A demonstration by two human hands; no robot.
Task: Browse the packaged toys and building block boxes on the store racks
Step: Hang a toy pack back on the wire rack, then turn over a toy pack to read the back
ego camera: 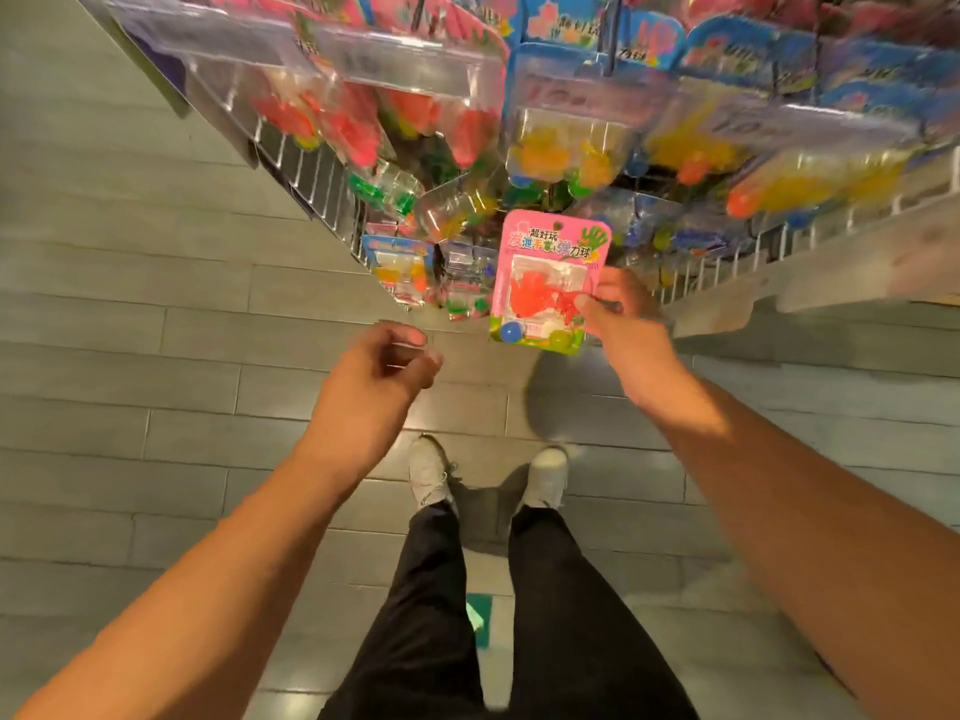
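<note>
Head view, looking down along the rack front to the floor.

Right hand [621, 311], centre right of frame: pinches a pink card [545, 283] by its right edge, thumb on the front face, fingers curled behind. The card sits just left of the hand, upright, facing the camera, in front of the lower packs and apart from them. Its clear blister shows a red hand-shaped toy [540, 298]; a blue ball [510, 332] and a green ball [558, 339] sit along its bottom edge. Printed text across the top of the card, with a green hand graphic at its upper right corner.

Left hand [387, 374], centre of frame, lower left of the card: fingers loosely curled, holding nothing, not touching card or rack.

Rack [311, 168] fills the upper half of the frame: wire grid with hanging packs [566, 142], pink-backed on the left, blue-backed on the right, mostly blurred. More small packs lie low on the rack, just left of the card.

Bottom centre: black trousers [436, 605] and pale shoes [431, 472] on grey plank floor [130, 356].
</note>
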